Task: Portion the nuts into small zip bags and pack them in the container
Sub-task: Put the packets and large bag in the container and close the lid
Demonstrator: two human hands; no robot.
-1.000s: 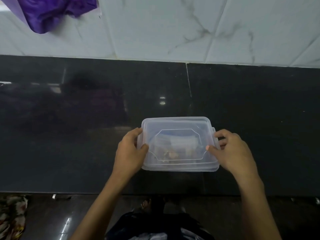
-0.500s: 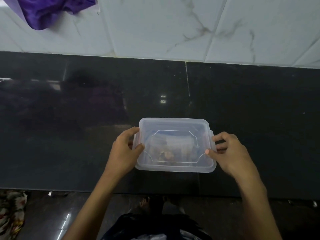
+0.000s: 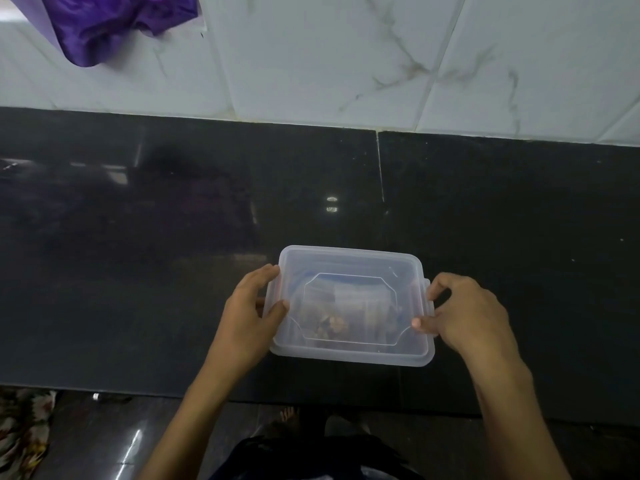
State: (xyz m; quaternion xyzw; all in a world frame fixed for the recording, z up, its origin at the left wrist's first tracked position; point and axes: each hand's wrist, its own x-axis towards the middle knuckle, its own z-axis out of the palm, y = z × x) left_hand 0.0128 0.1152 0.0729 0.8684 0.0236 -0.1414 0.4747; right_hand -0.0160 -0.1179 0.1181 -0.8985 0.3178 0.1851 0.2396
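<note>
Worktop (image 3: pixel 485 209) runs dark and bare behind and to both sides of my container (image 3: pixel 349 355), which sits just inside the near edge with its lid on and bagged nuts (image 3: pixel 332 323) dim through the plastic. Since half a second ago it has barely shifted. My left hand (image 3: pixel 247 317) and right hand (image 3: pixel 467 313) grip its short ends, thumbs pressing the lid.

Left grip (image 3: pixel 251 308), right grip (image 3: pixel 464 313) curled
</note>
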